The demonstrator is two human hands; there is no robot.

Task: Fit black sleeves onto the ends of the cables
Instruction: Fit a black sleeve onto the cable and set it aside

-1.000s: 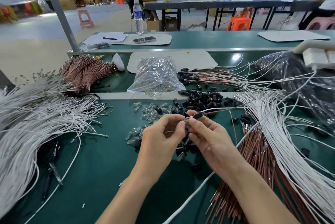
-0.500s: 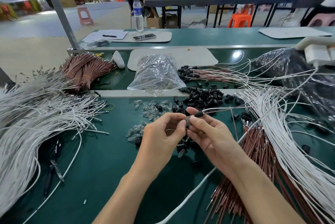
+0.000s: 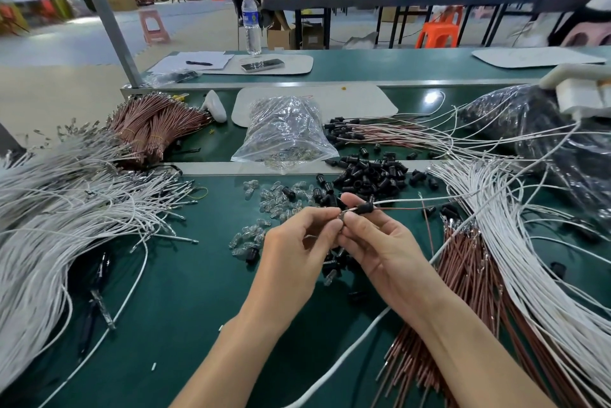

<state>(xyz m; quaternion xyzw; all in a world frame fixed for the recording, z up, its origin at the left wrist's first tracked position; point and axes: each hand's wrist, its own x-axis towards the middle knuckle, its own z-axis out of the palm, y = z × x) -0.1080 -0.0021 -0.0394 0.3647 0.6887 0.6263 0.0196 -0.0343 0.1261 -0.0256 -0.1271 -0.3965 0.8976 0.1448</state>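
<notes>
Both hands meet at the middle of the green bench. My left hand (image 3: 299, 244) pinches the metal end of a cable pair between thumb and forefinger. My right hand (image 3: 380, 242) pinches the same cable ends just behind them. A black sleeve (image 3: 364, 208) sits on the cables right above my right fingertips, with a white and a brown cable (image 3: 406, 206) running off to the right from it. A heap of loose black sleeves (image 3: 367, 176) lies just beyond my hands.
Small clear bulbs (image 3: 274, 206) are scattered left of the hands, with a clear bag (image 3: 286, 133) behind. White cable bundles lie at left (image 3: 66, 206) and right (image 3: 515, 242). Brown cables (image 3: 463, 275) lie at right, another brown bundle (image 3: 155, 123) at back left. A dark bag (image 3: 535, 130) sits far right.
The hands have stayed together at the cable ends. The black sleeve looks slightly farther along the cables, and the view has tilted down a little.
</notes>
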